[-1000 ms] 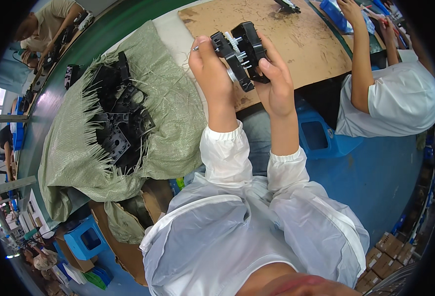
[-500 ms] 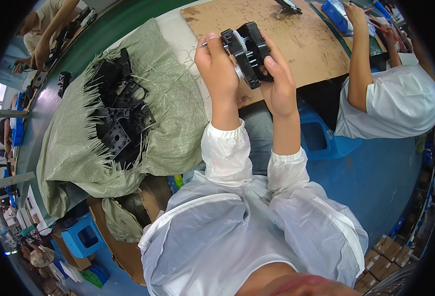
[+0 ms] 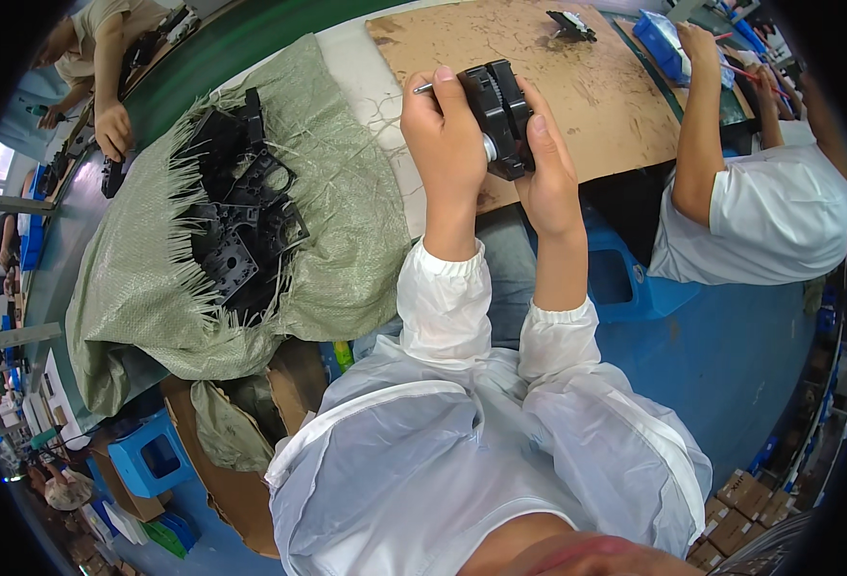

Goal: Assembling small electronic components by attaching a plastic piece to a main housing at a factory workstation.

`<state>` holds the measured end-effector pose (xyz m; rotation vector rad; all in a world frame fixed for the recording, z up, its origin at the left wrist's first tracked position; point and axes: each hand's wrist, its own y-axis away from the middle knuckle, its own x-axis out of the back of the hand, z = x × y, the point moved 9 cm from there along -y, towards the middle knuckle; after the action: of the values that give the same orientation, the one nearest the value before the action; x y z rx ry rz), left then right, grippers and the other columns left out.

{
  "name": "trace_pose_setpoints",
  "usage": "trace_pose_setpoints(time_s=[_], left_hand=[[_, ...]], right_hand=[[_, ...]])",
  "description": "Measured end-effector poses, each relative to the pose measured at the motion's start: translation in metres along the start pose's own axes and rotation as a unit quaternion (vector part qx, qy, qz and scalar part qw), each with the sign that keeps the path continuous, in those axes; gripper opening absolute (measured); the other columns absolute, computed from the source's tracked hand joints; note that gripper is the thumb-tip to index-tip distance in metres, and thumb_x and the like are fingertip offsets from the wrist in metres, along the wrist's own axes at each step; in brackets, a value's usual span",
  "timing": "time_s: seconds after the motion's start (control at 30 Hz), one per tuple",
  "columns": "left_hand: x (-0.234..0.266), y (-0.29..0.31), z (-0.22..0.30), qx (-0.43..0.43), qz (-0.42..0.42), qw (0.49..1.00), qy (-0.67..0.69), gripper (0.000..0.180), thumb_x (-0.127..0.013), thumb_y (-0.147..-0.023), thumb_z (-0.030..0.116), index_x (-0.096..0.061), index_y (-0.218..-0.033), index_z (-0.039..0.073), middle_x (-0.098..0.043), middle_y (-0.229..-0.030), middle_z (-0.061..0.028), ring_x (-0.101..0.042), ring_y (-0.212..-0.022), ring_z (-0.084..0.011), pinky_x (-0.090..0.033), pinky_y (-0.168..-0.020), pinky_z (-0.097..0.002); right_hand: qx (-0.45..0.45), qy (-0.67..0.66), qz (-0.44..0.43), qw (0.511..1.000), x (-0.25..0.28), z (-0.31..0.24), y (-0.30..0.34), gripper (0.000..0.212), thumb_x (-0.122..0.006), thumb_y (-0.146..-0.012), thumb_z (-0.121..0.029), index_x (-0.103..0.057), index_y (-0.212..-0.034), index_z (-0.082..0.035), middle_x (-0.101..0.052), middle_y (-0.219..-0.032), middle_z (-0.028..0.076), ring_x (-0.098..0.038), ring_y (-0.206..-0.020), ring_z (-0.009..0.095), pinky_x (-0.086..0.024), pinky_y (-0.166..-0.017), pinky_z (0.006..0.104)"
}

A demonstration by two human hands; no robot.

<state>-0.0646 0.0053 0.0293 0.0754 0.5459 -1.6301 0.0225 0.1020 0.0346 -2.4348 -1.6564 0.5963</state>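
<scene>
A black plastic gear housing (image 3: 502,110) is held up between my two hands over the near edge of the board. My left hand (image 3: 445,134) grips its left side, thumb along the top. A short thin metal pin (image 3: 423,88) pokes out past the left fingers; whether it belongs to the housing I cannot tell. My right hand (image 3: 550,178) closes on the right side, thumb on the near face and fingers behind. A pale round part (image 3: 489,147) shows at the housing's lower left. The two black halves sit close together, and their inside is mostly hidden.
At left, a green woven sack (image 3: 342,211) lies open with several black plastic frames (image 3: 236,240) in it. A brown board (image 3: 596,106) covers the table, bearing a small black assembly (image 3: 571,26). A co-worker's arm (image 3: 700,134) is at right beside a blue stool (image 3: 625,278).
My hands have shifted slightly right and down with the housing. Its halves are closer together, and the white gear between them is now hidden. At far left, another person's hand has reached a black part.
</scene>
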Motion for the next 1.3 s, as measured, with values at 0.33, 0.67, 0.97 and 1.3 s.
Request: trace_pose_setpoints(time_s=[0.33,0.67,0.97,1.3], left_hand=[[-0.001,0.002,0.006,0.039,-0.062,0.990,0.122,0.035,-0.050,-0.102,0.035,-0.054,-0.096,0.001,-0.057,-0.079,-0.0009,-0.051,-0.074,-0.0085,-0.045,-0.067,-0.0257],[-0.023,0.006,0.005,-0.017,-0.268,0.961,-0.072,0.091,-0.091,-0.060,0.017,-0.044,-0.132,-0.013,-0.056,-0.124,-0.0208,-0.061,-0.112,-0.0272,-0.052,-0.092,-0.0352],[-0.005,0.003,0.014,0.011,-0.239,0.969,0.063,0.077,-0.091,-0.063,0.018,-0.055,-0.126,-0.009,-0.068,-0.110,-0.0167,-0.065,-0.100,-0.0193,-0.053,-0.087,-0.0306],[-0.003,0.000,0.021,0.003,-0.263,0.964,0.040,0.068,-0.087,-0.069,0.013,-0.055,-0.124,-0.011,-0.067,-0.108,-0.0164,-0.064,-0.102,-0.0215,-0.050,-0.092,-0.0330]], right_hand=[[0.095,0.120,0.003,0.988,-0.007,-0.022,0.002,0.054,-0.038,-0.105,-0.032,-0.036,-0.144,0.005,-0.048,-0.140,0.016,-0.047,-0.128,0.023,-0.035,-0.108,0.0329],[0.104,0.080,0.023,0.991,0.006,-0.034,-0.008,0.066,-0.036,-0.105,-0.040,-0.016,-0.152,0.002,-0.024,-0.155,0.024,-0.029,-0.142,0.031,-0.025,-0.115,0.0400],[0.067,0.107,0.003,0.992,0.039,-0.045,-0.035,0.054,-0.055,-0.100,-0.028,-0.042,-0.141,0.005,-0.057,-0.130,0.018,-0.057,-0.117,0.022,-0.043,-0.100,0.0330],[0.072,0.116,-0.091,0.986,0.032,-0.048,-0.055,0.051,-0.063,-0.095,-0.030,-0.056,-0.128,0.008,-0.063,-0.122,0.015,-0.059,-0.110,0.019,-0.045,-0.097,0.0291]])
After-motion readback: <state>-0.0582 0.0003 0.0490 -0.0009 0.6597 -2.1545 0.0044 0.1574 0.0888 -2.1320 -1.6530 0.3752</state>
